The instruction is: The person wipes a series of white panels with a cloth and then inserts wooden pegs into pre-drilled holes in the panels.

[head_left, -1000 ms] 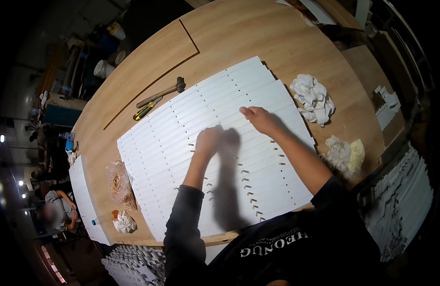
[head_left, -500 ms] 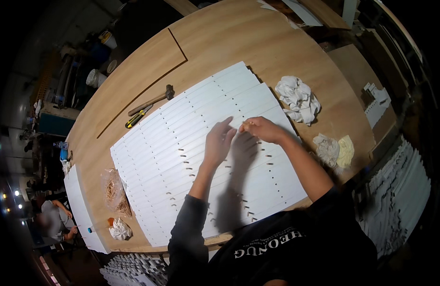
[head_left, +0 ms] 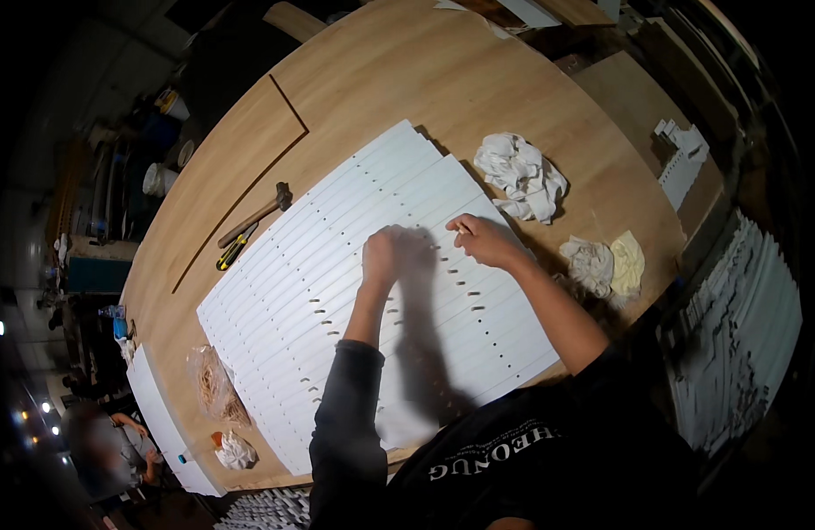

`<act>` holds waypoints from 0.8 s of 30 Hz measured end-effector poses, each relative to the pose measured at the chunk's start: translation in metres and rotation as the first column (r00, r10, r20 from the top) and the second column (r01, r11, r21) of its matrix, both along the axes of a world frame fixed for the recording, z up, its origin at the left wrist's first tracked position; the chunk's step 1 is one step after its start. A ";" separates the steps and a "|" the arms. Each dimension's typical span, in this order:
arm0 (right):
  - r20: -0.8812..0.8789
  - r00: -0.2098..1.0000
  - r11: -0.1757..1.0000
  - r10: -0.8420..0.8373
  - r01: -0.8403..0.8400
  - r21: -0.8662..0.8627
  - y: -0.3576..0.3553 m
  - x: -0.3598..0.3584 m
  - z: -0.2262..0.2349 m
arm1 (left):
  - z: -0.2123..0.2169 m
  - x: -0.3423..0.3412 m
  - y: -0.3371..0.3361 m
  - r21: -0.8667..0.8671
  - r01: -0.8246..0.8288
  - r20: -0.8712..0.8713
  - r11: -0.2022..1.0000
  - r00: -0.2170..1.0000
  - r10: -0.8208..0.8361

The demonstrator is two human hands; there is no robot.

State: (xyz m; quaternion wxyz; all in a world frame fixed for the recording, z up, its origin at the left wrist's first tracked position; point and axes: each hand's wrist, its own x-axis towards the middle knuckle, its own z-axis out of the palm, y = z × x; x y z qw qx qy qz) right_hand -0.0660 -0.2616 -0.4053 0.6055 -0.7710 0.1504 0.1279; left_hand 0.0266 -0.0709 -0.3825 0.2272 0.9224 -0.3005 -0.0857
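Observation:
Rows of white boards (head_left: 275, 276) with lines of small dark holes lie side by side on the table, and short wooden dowels (head_left: 477, 308) stick out of several holes. My left hand (head_left: 385, 253) is low over the middle of the boards, its fingers curled together; whatever is between the fingertips is hidden. To its right, my right hand (head_left: 485, 242) is closed, with a pale wooden dowel (head_left: 462, 230) showing between thumb and fingers. It hovers over the boards' right part. A clear plastic bag of dowels (head_left: 216, 385) lies by the boards' left edge.
A hammer (head_left: 257, 214) and a yellow-black cutter knife (head_left: 236, 248) lie beyond the boards. Crumpled white cloths (head_left: 520, 177) and a yellow cloth (head_left: 627, 263) are at right. Another white cloth (head_left: 237, 450) sits near left. A person (head_left: 116, 446) is at far left.
My hands have moved apart. The left hand's fingers, spread before, are now curled over the boards; the right hand still pinches its dowel. The whole view has shifted somewhat.

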 end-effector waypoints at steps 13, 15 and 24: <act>-0.055 0.985 0.872 -0.161 0.168 0.459 -0.005 -0.029 -0.009 | 0.001 0.006 -0.023 0.091 0.211 0.154 0.973 0.963 -0.223; -0.050 0.985 0.890 -0.164 0.169 0.424 -0.007 -0.032 -0.006 | -0.003 0.005 -0.024 0.188 0.200 0.153 0.962 0.961 -0.230; -0.019 0.983 0.907 -0.184 0.178 0.382 -0.003 -0.032 -0.009 | -0.025 0.003 -0.028 0.199 0.271 0.239 0.942 0.919 -0.315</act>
